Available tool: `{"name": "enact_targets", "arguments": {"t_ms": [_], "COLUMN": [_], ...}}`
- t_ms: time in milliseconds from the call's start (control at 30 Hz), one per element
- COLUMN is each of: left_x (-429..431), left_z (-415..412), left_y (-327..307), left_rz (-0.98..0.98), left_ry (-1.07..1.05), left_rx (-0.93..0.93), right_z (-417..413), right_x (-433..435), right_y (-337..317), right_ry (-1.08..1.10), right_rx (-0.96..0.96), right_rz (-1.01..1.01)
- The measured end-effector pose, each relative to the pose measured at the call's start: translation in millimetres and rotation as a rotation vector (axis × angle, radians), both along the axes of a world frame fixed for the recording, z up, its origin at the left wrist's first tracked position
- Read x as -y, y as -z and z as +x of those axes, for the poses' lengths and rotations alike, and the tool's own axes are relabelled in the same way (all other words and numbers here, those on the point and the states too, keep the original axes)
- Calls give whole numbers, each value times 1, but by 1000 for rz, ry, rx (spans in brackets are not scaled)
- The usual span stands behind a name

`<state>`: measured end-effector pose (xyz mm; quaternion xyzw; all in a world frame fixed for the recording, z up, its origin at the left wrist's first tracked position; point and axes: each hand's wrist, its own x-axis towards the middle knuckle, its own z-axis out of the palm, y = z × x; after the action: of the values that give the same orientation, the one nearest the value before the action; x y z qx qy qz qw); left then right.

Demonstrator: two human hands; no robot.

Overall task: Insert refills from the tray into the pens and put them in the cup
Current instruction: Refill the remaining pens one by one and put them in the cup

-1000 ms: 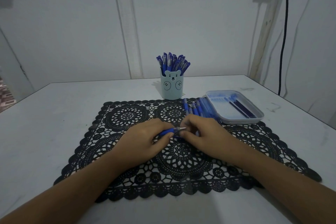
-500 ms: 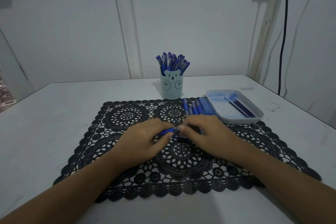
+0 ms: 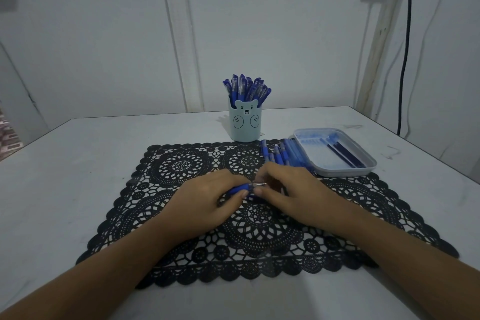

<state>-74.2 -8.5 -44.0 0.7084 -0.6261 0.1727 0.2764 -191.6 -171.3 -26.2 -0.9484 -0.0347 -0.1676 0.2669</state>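
My left hand [image 3: 207, 200] grips a blue pen [image 3: 242, 187] low over the black lace mat [image 3: 181, 166], its metal tip pointing right. My right hand [image 3: 291, 192] pinches the pen's tip end with thumb and fingers; something dark blue lies just under the fingers. A row of blue pens [image 3: 283, 154] lies on the mat beside the pale tray [image 3: 368, 167], which holds a few dark refills [image 3: 342, 154]. Behind the mat stands the light blue bear cup [image 3: 245, 125] filled with several blue pens [image 3: 245, 87].
The white table [image 3: 65, 176] runs to a wall at the back and an edge on the left. A black cable [image 3: 405, 60] hangs down the wall at the far right.
Both hands stayed in place over the mat's middle. The right hand's fingers shifted along the pen's tip end, and the metal tip now shows between the hands.
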Motion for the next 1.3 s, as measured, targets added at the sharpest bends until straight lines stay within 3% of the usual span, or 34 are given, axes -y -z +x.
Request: {"name": "enact_targets", "arguments": {"t_ms": [567,733,1000,1200,1300], "left_x": [2,2,2,2,3], "left_z": [-1,-1,0,-1,0], "left_y": [2,1,1,0,0], "left_rz": [-39,-24,-28,-20,-18], "left_ry": [-14,-38,-130,-134,-136], "left_rx": [105,90,29,8,-25], "right_z": [4,3,3,3,0], "right_x": [6,9,21,14,12], "right_y": [7,2,6,4,-2], "right_ry": [4,37,163,113,137], "right_rx": [64,1,-101,-65,-37], "right_rz": [-79,-60,-404,-294,-68]}}
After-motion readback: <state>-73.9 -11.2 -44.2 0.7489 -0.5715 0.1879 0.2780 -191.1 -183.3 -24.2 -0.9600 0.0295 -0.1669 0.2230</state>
